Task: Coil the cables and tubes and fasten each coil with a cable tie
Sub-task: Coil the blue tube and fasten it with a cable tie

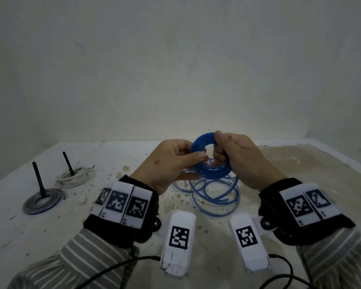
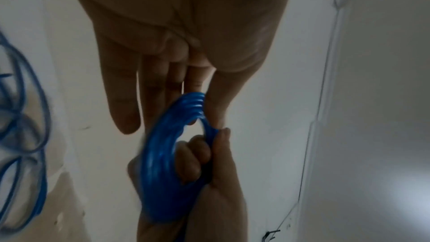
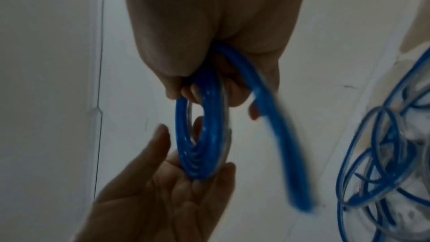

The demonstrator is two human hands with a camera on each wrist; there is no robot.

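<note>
A blue tube coil (image 1: 202, 142) is held upright above the white table (image 1: 133, 205) between both hands. My right hand (image 1: 219, 147) grips its right side, with fingers curled through the ring (image 2: 195, 155). My left hand (image 1: 194, 156) pinches the coil's left side between thumb and fingers, as the left wrist view (image 2: 207, 109) shows. The coil (image 3: 200, 144) shows several tight turns. A strand (image 3: 279, 144) runs from the right hand down to loose blue loops (image 1: 215, 195) lying on the table under the hands.
At the left, a white cable coil (image 1: 73, 176) and a grey-blue coil (image 1: 43, 200) each lie around a black upright peg. A pale wall (image 1: 175, 69) rises behind the table's far edge. The table's right part (image 1: 300, 163) is stained tan.
</note>
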